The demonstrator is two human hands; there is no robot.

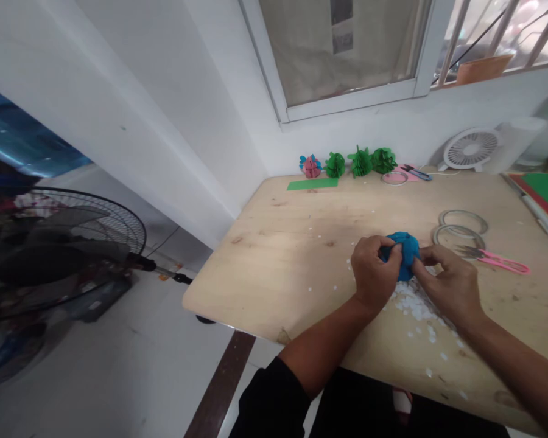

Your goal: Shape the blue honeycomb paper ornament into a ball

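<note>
A rounded blue folded-paper piece (407,250) is held just above the wooden table (265,255), between both hands. My left hand (375,267) pinches its left side, thumb pressed on the front. On the right side my right hand (452,283) grips it with thumb and fingers; some of those fingertips are hidden. Small white paper bits (413,303) lie scattered on the wood below. Just beyond my right hand are pink-handled thread snips (502,261) and two overlapping rolls of wire (461,228).
Along the wall stand several green paper balls (360,162) and a pink-and-blue one (311,165), behind a green paper strip (313,184). A small white fan (471,149) is at the back right, near coloured sheets (545,191). A large black fan (73,243) stands left of the table.
</note>
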